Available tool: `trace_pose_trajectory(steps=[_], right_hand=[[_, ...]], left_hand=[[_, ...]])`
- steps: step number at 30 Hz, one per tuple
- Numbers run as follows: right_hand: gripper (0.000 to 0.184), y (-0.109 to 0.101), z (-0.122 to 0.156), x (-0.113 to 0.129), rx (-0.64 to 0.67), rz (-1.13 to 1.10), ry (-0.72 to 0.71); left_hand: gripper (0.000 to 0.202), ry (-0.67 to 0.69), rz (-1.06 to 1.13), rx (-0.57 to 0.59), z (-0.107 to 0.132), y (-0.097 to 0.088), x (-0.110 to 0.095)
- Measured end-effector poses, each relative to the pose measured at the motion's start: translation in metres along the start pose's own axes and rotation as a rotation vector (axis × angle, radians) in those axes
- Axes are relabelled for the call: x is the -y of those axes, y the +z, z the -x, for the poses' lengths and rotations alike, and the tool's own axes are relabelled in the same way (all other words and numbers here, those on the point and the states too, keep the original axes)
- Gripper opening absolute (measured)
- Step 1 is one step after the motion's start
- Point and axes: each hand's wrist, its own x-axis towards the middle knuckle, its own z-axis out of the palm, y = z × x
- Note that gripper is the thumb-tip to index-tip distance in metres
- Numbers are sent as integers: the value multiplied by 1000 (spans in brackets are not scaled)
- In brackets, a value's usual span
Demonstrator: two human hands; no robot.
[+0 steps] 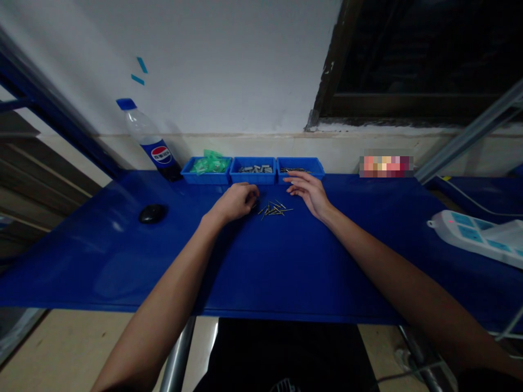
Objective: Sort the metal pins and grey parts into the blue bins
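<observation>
A small pile of thin, brass-coloured metal pins [273, 209] lies on the blue tabletop [269, 272]. Just left of the pile is my left hand [236, 200], its fingers curled together; whatever they may hold is hidden. My right hand [309, 193] hovers to the pile's upper right, fingers stretched out and apart, with nothing visible in them. Its fingertips are in front of the right blue bin [302, 177], which holds similar thin metal pieces. The middle blue bin [252, 178] contains short grey metal cylinders. Green plastic packets [210, 163] fill the left blue bin [206, 178].
A Pepsi bottle [157, 147] stands left of the bins, against the wall. Nearer on the left sits a black computer mouse [151, 213]. At the right are a white power strip [476, 234] and a blurred-out item [386, 164] by the wall.
</observation>
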Motion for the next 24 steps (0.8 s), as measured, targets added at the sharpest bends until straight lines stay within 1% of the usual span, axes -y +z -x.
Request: trace_pose_trajectory(steps=[3,6,10,13,16,20,22,24], right_hand=[[32,0,0,0,-3,18,7],[33,0,0,0,-2,21,6],[33,0,0,-1,3,0,3],[32,0,0,-1,8,-24,-4],[32,0,1,0,9,-26,-2],[33,0,0,-1,9,7,-3],[33,1,0,-2,19,60,-19],[32,3,1,-3,47,127,-42]], left_hand=[[32,1,9,8,1,-6,4],[37,-3,52,44,3,-10,6],[32,9,98,90,4,-10,3],[27,24,85,94,3,-7,2],[28,29,79,86,2,-4,4],[28,50,71,4,1,1,3],[27,55,126,-64,1,5,0],[26,46,231,-136,-1,9,-5]])
